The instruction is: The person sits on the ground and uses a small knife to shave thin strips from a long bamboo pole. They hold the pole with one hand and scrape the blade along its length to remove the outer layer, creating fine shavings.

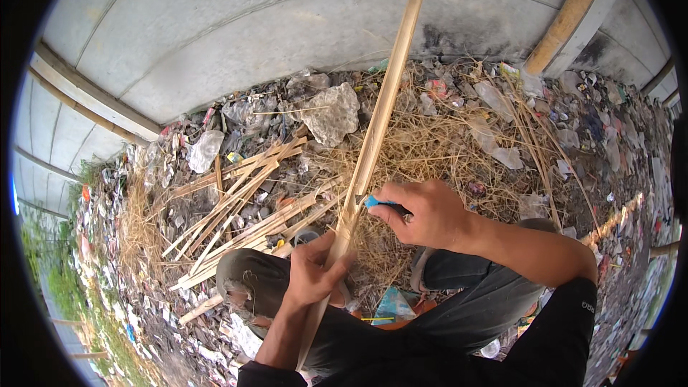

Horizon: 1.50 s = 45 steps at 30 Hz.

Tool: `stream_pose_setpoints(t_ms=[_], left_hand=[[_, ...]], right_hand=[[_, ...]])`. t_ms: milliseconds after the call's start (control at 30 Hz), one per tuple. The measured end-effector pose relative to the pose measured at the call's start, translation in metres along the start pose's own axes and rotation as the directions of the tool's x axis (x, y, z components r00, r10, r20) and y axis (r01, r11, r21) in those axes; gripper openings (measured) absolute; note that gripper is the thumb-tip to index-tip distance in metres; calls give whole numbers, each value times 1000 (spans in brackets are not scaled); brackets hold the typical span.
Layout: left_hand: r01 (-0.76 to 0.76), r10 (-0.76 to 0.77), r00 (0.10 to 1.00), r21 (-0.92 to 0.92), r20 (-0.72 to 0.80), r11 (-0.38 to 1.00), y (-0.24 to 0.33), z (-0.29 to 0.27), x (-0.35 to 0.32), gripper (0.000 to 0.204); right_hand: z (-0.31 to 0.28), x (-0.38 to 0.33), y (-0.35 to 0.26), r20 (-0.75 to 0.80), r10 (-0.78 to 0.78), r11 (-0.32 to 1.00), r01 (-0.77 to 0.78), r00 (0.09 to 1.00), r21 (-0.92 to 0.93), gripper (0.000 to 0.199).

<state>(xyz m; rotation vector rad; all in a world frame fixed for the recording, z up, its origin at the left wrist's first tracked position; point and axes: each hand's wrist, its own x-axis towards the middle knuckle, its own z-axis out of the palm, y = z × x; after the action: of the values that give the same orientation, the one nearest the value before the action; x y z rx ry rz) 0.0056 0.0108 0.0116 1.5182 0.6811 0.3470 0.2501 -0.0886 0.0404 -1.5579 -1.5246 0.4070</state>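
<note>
A long split bamboo strip [387, 93], pale and hollowed along its length, runs from beside my left forearm up toward the wall. My left hand [315, 272] is wrapped round its lower part, between my knees. In the fist of my right hand [430, 215] is a blue utility knife [373, 201], mostly hidden by the fingers. Its tip meets the strip's right edge, a little above my left hand. Fine curled fibres stand off the bamboo near that spot.
Several cut bamboo strips [244, 186] lie in a pile at the left. A rock [333, 115] sits behind them. Straw-like shavings [444, 143] and litter cover the ground. A grey panel wall [287, 29] with a bamboo post [570, 14] closes off the far side.
</note>
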Motion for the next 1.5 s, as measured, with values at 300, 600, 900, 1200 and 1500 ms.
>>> stream_pose_setpoints(t_ms=[300,600,900,1200,1500], left_hand=[[42,-41,999,-67,24,997,7,1,-1,17],[44,-42,999,-55,29,998,4,2,2,23],[21,-17,998,-73,55,997,6,2,3,25],[-41,42,999,314,5,949,-9,5,5,22],[-19,1,998,263,69,965,-1,8,4,21]], right_hand=[[-5,4,9,312,248,840,-364,917,403,20],[6,-8,3,10,5,998,-6,1000,60,19],[10,-1,12,262,110,801,-242,959,548,21],[4,3,-6,158,230,966,-245,960,82,48],[-13,14,19,514,111,964,-217,850,152,32]])
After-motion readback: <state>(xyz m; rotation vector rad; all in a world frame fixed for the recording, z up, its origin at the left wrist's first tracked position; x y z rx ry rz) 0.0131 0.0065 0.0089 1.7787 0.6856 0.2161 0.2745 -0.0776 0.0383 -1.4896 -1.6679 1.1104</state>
